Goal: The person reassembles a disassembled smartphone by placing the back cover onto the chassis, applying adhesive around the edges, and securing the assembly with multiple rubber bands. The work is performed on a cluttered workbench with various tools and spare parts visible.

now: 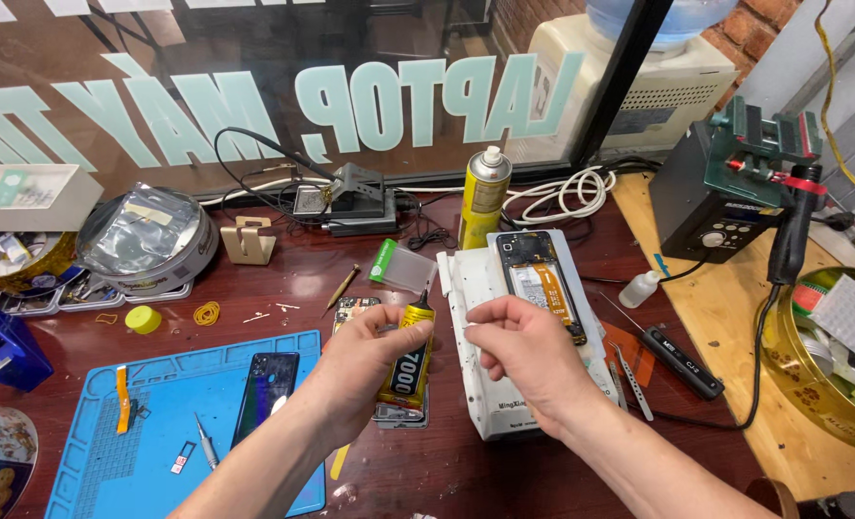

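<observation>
We grip yellow glue tube (407, 360) in left hand (370, 370), just left of white fixture (475, 384); right hand (528, 351) fingers pinch small cap, nozzle bare. Opened phone (541, 279) atop fixture, glue not yet applied.

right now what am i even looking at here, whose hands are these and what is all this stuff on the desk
This is one picture from a camera worn on a person's head, looking down at their own two bare hands over a dark wooden workbench. There is no machine arm.

The left hand holds a small yellow and black glue tube upright, its black nozzle pointing up. The right hand is pinched close beside the nozzle; what it grips is too small to tell.

Behind the hands an opened phone, its insides showing, lies on a white block-shaped stand. To the left a blue work mat carries another phone, face up. Further back stand a yellow spray can and a soldering iron holder. Tweezers lie to the right.
</observation>
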